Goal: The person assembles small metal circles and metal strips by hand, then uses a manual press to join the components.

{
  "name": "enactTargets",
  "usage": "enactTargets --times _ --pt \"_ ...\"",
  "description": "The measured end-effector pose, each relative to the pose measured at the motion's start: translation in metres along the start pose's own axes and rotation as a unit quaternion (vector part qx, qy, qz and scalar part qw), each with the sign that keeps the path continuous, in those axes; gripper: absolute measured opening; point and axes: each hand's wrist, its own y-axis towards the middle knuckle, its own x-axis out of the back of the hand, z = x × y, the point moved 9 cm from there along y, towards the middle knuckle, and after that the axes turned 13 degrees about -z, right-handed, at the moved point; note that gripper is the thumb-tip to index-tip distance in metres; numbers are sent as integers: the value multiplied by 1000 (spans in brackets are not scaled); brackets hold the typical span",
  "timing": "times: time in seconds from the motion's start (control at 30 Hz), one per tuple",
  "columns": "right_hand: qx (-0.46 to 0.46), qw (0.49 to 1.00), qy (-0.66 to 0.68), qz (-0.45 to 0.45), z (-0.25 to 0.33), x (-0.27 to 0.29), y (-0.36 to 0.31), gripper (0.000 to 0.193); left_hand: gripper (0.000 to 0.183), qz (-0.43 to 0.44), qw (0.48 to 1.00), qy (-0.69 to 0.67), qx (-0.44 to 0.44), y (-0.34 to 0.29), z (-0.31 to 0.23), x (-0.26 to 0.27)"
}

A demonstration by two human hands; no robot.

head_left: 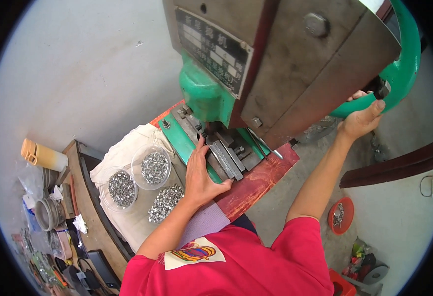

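One green-and-grey press [300, 74], in front | left hand [200, 175]: spread open, touching the grey metal jig [226, 159] on the press's green base [176, 140] | right hand [362, 121]: wrapped around the big green wheel [408, 64]

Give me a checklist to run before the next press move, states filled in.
1. Right hand on the green wheel: ok, gripping it.
2. Left hand clear of tooling: not ok, fingers reach in beside the metal fixture.
3. Part placed under the green press head: cannot tell, hidden.
4. Fixture bolts tight: cannot tell.
5. Loose metal pile off the press base: ok.
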Motion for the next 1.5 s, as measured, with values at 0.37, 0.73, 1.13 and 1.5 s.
enactTargets --times 0.37,0.73,1.13,1.5 --pt "-18 1000 14 1 -9 -3 -10 67 88 -16 983 103 -150 -9 -34 14" --pt "-21 999 47 5 -17 3 -10 59 64 37 957 182 -222 -24 -57 9" --pt "5 994 -73 -83 -3 12 -28 46 51 -4 968 97 -232 -39 -62 19" --pt "51 873 -334 353 -15 -10 -229 21 85 -42 998 21 -47 -27 -23 30"
